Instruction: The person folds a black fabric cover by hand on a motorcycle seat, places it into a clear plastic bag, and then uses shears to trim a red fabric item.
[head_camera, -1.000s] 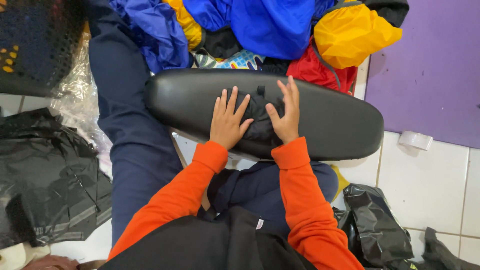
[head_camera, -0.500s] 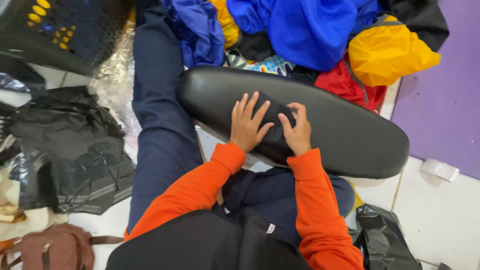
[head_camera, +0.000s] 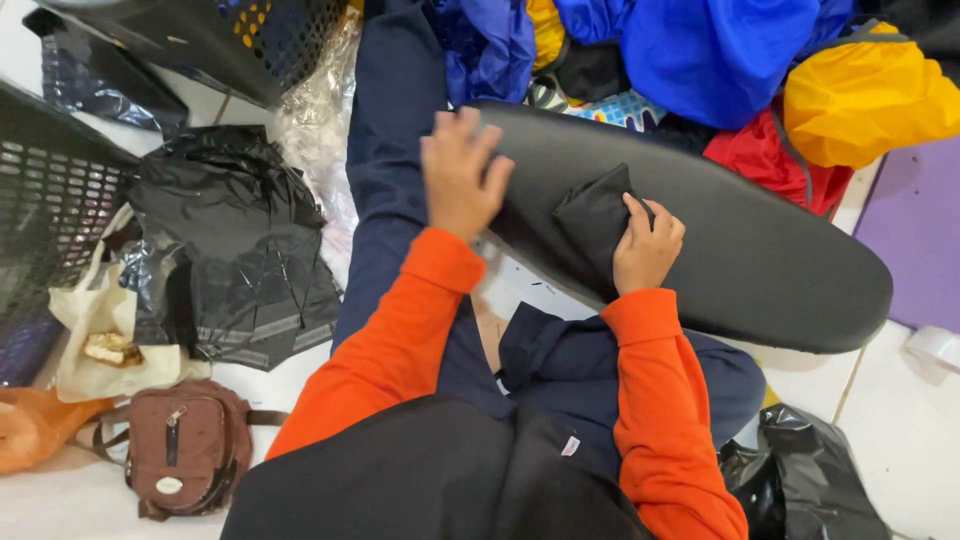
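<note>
With the right hand (head_camera: 645, 250) closed on the folded black cloth (head_camera: 592, 222) at the middle of the black padded board (head_camera: 740, 260), the open left hand (head_camera: 458, 178), lifted at nine o'clock, should press it flat.

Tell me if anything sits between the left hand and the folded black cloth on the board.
Nothing visible does. The left hand hovers over the board's left end, and only bare board surface separates it from the cloth, which the right hand grips.
</note>
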